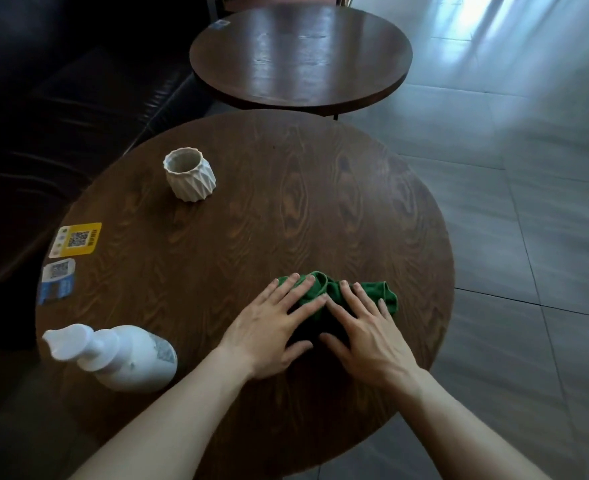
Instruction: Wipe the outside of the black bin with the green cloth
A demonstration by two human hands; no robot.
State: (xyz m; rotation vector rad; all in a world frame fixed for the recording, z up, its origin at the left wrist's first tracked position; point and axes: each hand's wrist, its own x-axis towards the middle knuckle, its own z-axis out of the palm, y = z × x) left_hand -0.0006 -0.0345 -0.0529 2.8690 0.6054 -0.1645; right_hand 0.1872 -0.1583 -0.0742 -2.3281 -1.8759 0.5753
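A crumpled green cloth [334, 292] lies on the round wooden table [251, 209] near its front right part. My left hand [272, 327] rests flat on the cloth's left side, fingers spread. My right hand [369, 330] lies flat on its right side, fingers apart too. Neither hand grips the cloth; both press on top of it. No black bin is in view.
A white ribbed cup [189, 174] stands at the table's back left. A white pump bottle [119, 355] stands at the front left edge. Two QR stickers [76, 239] sit on the left rim. A second round table [300, 53] stands behind, a dark sofa [61, 98] to the left.
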